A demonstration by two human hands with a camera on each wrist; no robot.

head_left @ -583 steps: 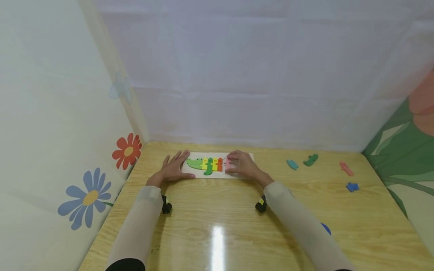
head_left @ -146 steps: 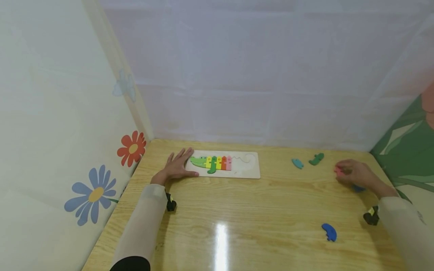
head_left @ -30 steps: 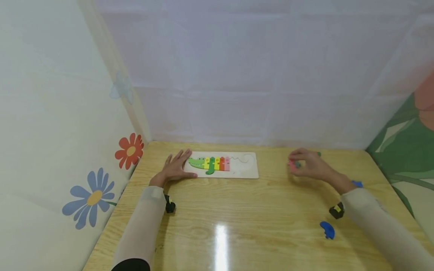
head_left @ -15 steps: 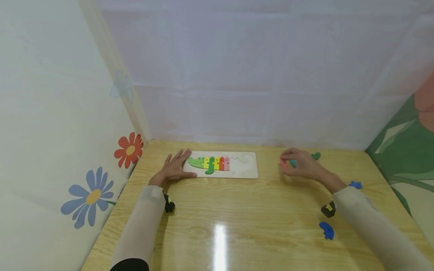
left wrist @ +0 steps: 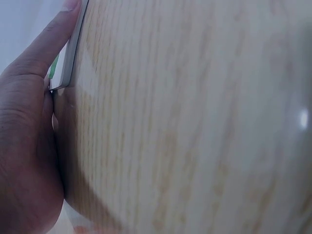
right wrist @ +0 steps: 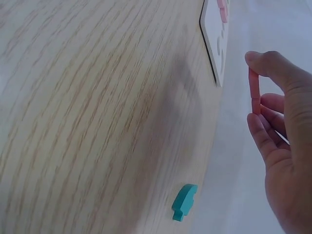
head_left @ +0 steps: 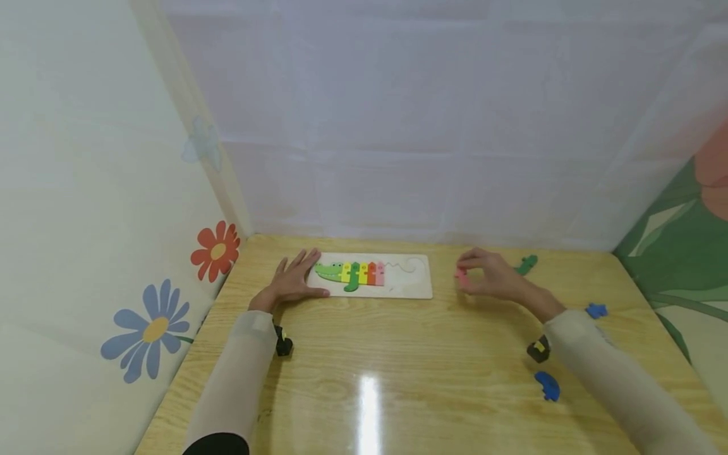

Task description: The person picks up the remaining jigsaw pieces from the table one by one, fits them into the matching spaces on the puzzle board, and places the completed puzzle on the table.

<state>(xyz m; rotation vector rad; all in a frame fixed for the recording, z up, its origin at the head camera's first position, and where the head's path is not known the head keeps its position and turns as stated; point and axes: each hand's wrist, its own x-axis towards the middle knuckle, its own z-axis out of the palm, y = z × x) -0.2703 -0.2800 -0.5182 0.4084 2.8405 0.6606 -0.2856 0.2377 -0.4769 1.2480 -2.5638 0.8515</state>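
Observation:
A white puzzle board [head_left: 409, 287] lies near the back of the table, with a crocodile's green head [head_left: 330, 272] and several coloured body pieces fitted in its left part. Curved outlines show in its right part. My left hand [head_left: 292, 281] rests at the board's left end, fingers spread and thumb [left wrist: 36, 53] along the front edge. Right of the board, my right hand [head_left: 491, 275] pinches a pink puzzle piece [right wrist: 254, 90] between thumb and fingertips, above the table. A teal puzzle piece [right wrist: 184, 201] lies below that hand; the head view hides it.
Loose on the table's right side are a green puzzle piece [head_left: 526, 265], a small blue piece [head_left: 596, 310] and a curved blue piece [head_left: 548, 386]. White cloth [head_left: 364, 158] hangs along the back; a flower-printed panel [head_left: 85, 221] stands at left.
An earlier pink piece now sits in the board. My right hand has since picked the other pink piece from the far right and carried it leftward. My left hand stays at the board.

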